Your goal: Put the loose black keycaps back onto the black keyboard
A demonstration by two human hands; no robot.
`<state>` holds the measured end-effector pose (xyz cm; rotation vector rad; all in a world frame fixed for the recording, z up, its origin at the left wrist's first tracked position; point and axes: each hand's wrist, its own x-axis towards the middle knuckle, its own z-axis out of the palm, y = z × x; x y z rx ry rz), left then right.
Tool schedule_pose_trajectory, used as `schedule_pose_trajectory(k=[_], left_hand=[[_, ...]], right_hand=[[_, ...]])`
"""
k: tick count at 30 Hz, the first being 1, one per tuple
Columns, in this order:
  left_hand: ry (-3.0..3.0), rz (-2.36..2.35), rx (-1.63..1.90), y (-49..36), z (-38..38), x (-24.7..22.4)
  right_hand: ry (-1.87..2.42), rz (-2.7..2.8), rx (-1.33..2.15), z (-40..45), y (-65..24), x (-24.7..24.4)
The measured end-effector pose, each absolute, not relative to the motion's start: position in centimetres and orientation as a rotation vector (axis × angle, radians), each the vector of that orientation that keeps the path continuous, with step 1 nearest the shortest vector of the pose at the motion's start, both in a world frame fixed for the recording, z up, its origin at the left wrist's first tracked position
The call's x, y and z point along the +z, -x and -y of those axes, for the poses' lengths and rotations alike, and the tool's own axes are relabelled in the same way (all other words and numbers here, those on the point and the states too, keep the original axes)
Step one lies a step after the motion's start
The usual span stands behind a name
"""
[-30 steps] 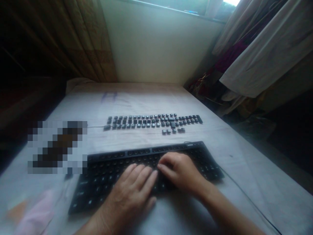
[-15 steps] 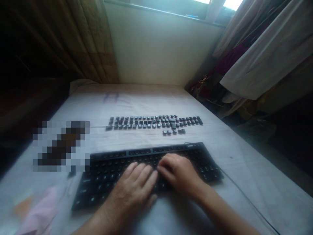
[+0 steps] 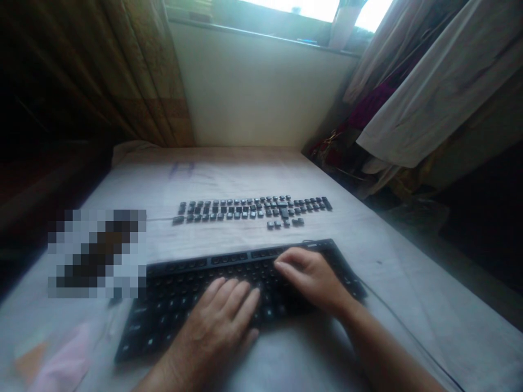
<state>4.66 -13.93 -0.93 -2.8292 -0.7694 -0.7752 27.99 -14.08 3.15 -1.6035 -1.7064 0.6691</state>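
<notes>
A black keyboard (image 3: 141, 326) lies across the white-covered surface in front of me, many of its upper keys gone while the lower left part still has keycaps. My left hand (image 3: 223, 316) rests flat over the keyboard's lower middle, fingers stretched out. Over the right-centre of the board is my right hand (image 3: 307, 275), its thumb and forefinger pinched together; anything between them is too small to make out. Beyond the keyboard, loose black keycaps (image 3: 283, 213) stand in several rows, with a few more just in front of them.
A cable (image 3: 402, 321) runs from the keyboard's right side towards me. To the left is a pixelated dark object (image 3: 98, 250). Pink cloth or paper (image 3: 67, 359) and an orange piece (image 3: 30, 359) lie at the near left. Curtains (image 3: 147, 71) and hanging cloth (image 3: 408, 125) flank the wall.
My right hand has moved a little up and right over the keyboard, away from my left hand. The left hand stays on the keys. The whole view has shifted slightly.
</notes>
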Motion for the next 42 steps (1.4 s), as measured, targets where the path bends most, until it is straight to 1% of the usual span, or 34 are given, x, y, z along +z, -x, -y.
schedule_pose_trajectory(k=[3, 6, 8, 12, 13, 17, 22, 25, 31, 36, 42], left_hand=[[2.821, 0.751, -0.739, -4.6, 13.9, -0.9], [2.804, 0.78, -0.78, -4.5, 13.8, -1.2], [2.781, 0.767, -0.805, -4.5, 13.7, -1.6], [2.678, 0.667, -0.856, -4.2, 13.2, -2.5], [2.672, 0.647, -0.821, -4.1, 13.0, -2.7], [2.603, 0.624, -0.816, -3.6, 12.5, -3.2], [2.566, 0.676, -0.921, -3.1, 12.2, -3.7], [2.598, 0.628, -0.824, -3.0, 12.2, -3.3], [2.592, 0.634, -0.826, -3.1, 12.3, -2.4], [2.582, 0.602, -0.831, -3.2, 12.2, -2.4], [2.644, 0.693, -0.858, -3.4, 12.7, -2.8]], right_hand=[[1.707, 1.604, 0.437, 13.8, -29.9, 2.7], [1.842, 1.489, 0.162, 13.4, -33.0, 1.9], [1.94, 1.429, 0.048, 13.1, -34.9, 1.3], [1.985, 1.373, 0.168, 12.8, -36.5, 0.6], [1.971, 1.383, 0.203, 12.8, -36.3, 0.5], [1.913, 1.436, 0.227, 12.8, -35.4, 0.4], [1.93, 1.533, 0.163, 12.6, -34.9, 0.8], [1.935, 1.683, 0.071, 11.9, -34.2, 1.8], [1.861, 2.061, -0.008, 8.3, -31.7, 3.5], [1.896, 2.172, -0.038, 5.7, -30.7, 2.9], [1.862, 2.212, -0.053, 5.0, -30.3, 2.2]])
